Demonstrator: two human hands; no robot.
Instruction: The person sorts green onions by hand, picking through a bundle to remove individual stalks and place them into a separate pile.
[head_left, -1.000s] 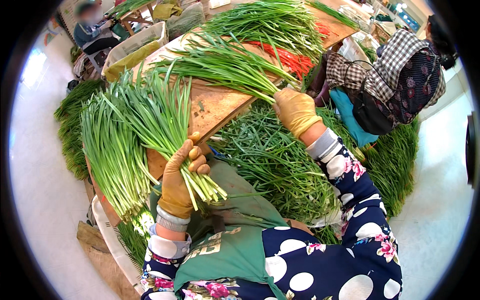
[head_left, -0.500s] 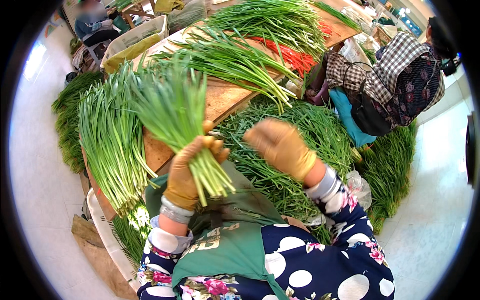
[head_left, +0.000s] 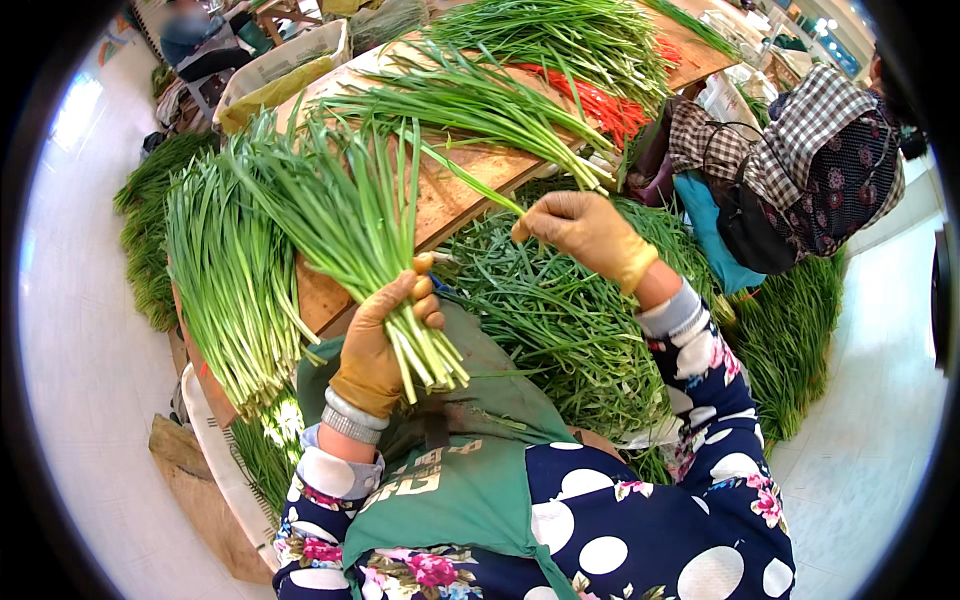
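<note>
Fingers in tan, rubbery gloves close on green stalks with both hands. At far left, a dark green heap of long, thin leaves lies near a brown wooden table. On the table's left end rests a thick pile of pale-ended green stalks. Just beside it, the left hand clamps a fan-shaped bunch of green stalks, cut ends jutting below the fist, leaves spread over the table. Toward the center, a loose bundle of green stalks lies across the tabletop. Over a tangled heap of dark green leaves, the right hand pinches a slim green stalk between fingertips. Bright red strips lie on the table behind.
</note>
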